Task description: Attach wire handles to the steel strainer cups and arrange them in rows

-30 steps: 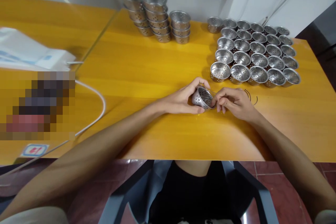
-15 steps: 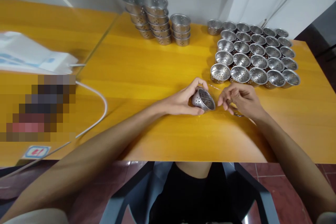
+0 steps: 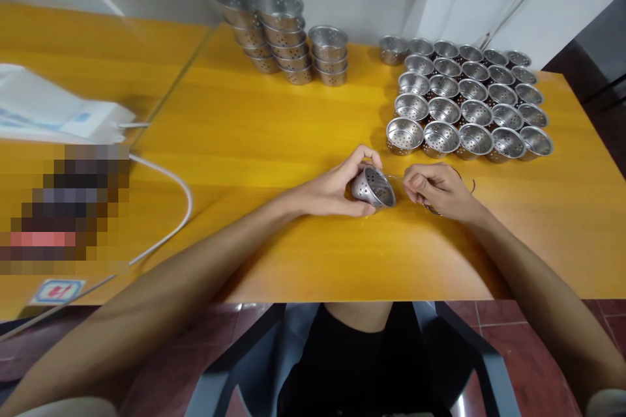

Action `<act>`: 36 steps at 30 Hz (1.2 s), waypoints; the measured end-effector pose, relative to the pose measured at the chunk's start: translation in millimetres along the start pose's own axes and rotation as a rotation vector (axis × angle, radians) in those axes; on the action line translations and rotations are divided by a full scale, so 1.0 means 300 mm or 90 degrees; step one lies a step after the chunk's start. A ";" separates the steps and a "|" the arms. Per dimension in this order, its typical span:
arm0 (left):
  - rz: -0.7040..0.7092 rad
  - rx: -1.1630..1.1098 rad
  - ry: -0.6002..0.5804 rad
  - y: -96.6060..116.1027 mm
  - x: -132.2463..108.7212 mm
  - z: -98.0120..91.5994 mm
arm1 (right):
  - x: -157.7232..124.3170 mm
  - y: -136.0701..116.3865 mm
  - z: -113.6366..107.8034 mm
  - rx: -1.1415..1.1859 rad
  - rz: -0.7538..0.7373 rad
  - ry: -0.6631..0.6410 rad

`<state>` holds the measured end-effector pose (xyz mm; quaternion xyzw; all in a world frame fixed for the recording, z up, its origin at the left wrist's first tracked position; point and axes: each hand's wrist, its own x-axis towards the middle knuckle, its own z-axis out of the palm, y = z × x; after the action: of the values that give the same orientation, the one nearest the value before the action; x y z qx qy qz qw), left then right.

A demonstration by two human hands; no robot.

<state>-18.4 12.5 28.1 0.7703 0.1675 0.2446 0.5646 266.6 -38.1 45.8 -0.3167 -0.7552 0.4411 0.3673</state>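
My left hand point(image 3: 340, 189) is wrapped round a small perforated metal cup point(image 3: 374, 187), tilted with its mouth toward the right. Thumb and fingers press on opposite sides of it. Just right of the cup, my right hand point(image 3: 440, 190) pinches a thin wire point(image 3: 394, 176) that stretches to the cup's upper rim. More of what looks like the same wire curls out behind and under the right hand. Whether the wire passes through a hole in the cup is too small to tell.
Several rows of similar perforated cups point(image 3: 443, 138) stand at the right back of the yellow table point(image 3: 313, 260). Stacked cups point(image 3: 288, 39) rise near the wall. To the left lie a white bag-like item point(image 3: 59, 107), a white cable point(image 3: 188, 199) and a blurred-out patch.
My right hand has closed from looser fingers into a pinch, and the wire between it and the cup now looks straighter. The left hand still holds the cup. The whole view has shifted slightly.
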 end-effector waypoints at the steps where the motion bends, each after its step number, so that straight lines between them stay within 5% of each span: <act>1: 0.003 0.002 -0.001 -0.002 0.000 -0.001 | 0.000 0.001 0.001 -0.008 -0.003 0.001; 17: -0.023 0.012 -0.017 0.005 0.001 -0.004 | 0.009 0.000 0.008 -0.167 -0.090 -0.007; 24: -0.048 -0.036 -0.023 0.016 0.010 -0.003 | 0.006 0.020 0.038 -0.172 -0.086 0.092; 32: -0.023 -0.087 -0.006 0.012 0.017 0.004 | 0.020 0.046 0.097 0.105 -0.046 0.098; 36: -0.037 -0.105 -0.002 0.018 0.015 0.007 | 0.031 0.032 0.097 0.074 -0.046 0.124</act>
<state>-13.5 11.6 33.6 0.7165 0.1682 0.2397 0.6332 238.9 -39.4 29.7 -0.3085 -0.7000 0.4377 0.4725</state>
